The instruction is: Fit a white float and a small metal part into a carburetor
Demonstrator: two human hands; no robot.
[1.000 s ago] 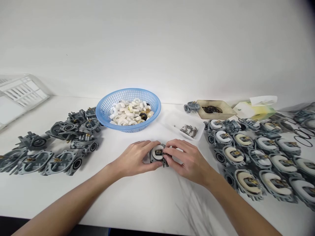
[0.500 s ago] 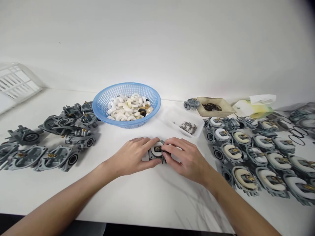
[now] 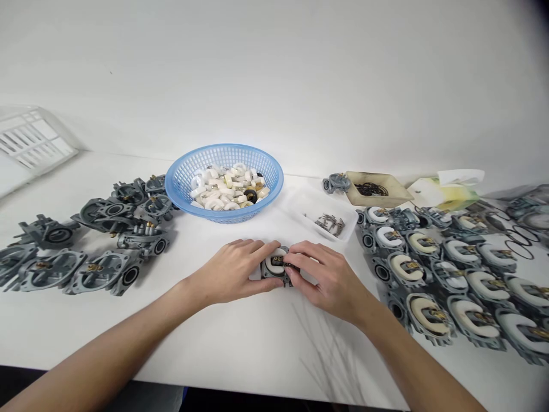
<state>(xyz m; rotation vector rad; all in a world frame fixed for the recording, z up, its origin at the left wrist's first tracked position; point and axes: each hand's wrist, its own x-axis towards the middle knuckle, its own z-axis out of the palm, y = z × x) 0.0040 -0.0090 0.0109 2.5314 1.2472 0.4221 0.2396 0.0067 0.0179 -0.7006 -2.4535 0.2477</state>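
Note:
A grey metal carburetor body (image 3: 275, 266) with a white curved float on it lies on the white table at the centre, between both hands. My left hand (image 3: 240, 271) grips its left side, thumb at the front edge and fingers at the back. Bent over its right side, my right hand (image 3: 328, 277) has thumb and index finger close together at the float's brass-coloured centre. Whether a small part is between those fingertips is hidden.
A blue basket (image 3: 224, 216) of white floats stands behind. Right of it are a clear tray (image 3: 352, 220) of small metal pins and a beige tray (image 3: 398, 195) of black rings. Carburetor bodies lie left (image 3: 96, 272); several with floats lie right (image 3: 405, 267).
The whole view has shifted slightly. Both hands keep nearly the same hold on the carburetor body, with only a slight movement of the right fingers.

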